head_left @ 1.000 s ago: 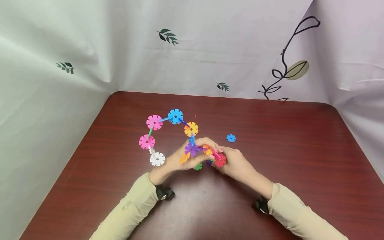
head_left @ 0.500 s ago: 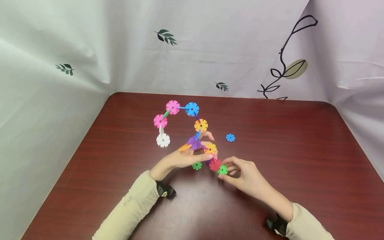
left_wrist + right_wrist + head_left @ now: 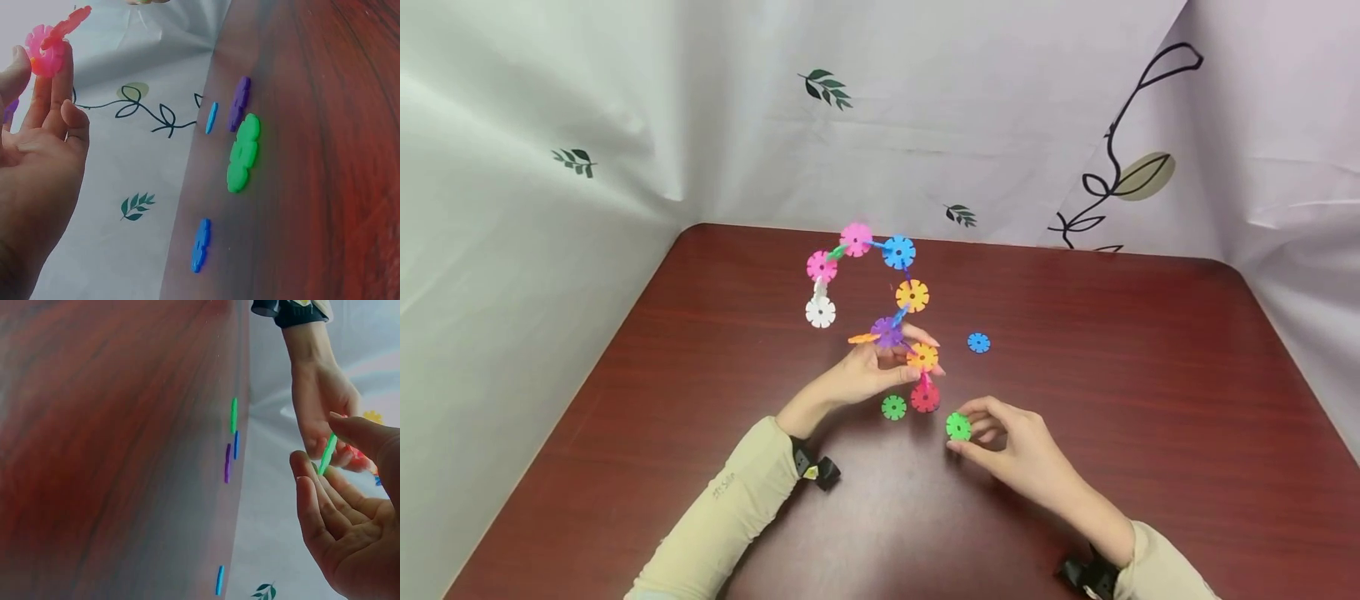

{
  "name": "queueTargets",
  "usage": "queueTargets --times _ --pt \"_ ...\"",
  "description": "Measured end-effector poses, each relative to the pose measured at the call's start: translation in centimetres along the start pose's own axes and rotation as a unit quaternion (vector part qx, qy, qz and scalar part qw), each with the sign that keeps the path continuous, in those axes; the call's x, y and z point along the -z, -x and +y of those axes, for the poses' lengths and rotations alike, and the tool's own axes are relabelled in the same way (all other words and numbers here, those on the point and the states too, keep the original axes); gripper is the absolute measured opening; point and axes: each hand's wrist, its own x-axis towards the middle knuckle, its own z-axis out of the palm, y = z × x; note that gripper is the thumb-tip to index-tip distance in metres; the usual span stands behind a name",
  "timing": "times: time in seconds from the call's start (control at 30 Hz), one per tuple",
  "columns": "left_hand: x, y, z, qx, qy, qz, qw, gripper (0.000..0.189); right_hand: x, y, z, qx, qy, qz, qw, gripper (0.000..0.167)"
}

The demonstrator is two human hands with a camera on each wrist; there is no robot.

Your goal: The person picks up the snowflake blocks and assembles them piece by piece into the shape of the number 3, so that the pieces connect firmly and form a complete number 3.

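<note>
Slotted, multicoloured plastic discs linked in a chain [image 3: 887, 332] are held aloft, pinched near the lower end by the left hand [image 3: 868, 377]. Nearby, the right hand [image 3: 1018, 442] pinches a bright-green, round, slotted plastic disc [image 3: 958, 427]; lengthening the chain seems the step, calling next for slot-to-slot alignment.

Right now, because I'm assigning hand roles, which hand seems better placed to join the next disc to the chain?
Probably the right hand: it pinches a separate green disc near the red disc at one end of the chain. The left hand is occupied holding that chain.
</note>
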Motion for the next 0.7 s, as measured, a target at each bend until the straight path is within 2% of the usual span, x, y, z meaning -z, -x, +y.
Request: queueTargets --times 0.2,0.33,0.43,0.57,0.7 --pt "-0.4 -0.3 0.7 0.025 -0.020 -0.001 0.9995 0.031 -0.5 0.0 -0.3 -0.030 -0.046 0.008 0.9985 0.042" --pt "-0.9 -0.5 1.2 -0.001 -0.035 -0.004 0.9994 0.031 -0.7 -0.2 -0.4 -0.064 -0.098 0.010 0.9931 0.043" --pt "-1.3 -0.6 1.4 -0.019 -0.044 -0.004 0.9988 0.034 -0.7 -0.4 -0.6 -0.096 -0.153 -0.002 0.9835 0.031" --pt "-1.8 -0.7 1.7 -0.011 -0.044 -0.009 0.9989 0.040 -0.7 -0.7 -0.8 -0.107 -0.235 -0.037 0.9654 0.014" --pt "-2.0 -0.7 1.9 -0.008 -0.044 -0.007 0.9990 0.039 -0.8 -1.1 -1.2 -0.126 -0.297 -0.069 0.9439 0.022"
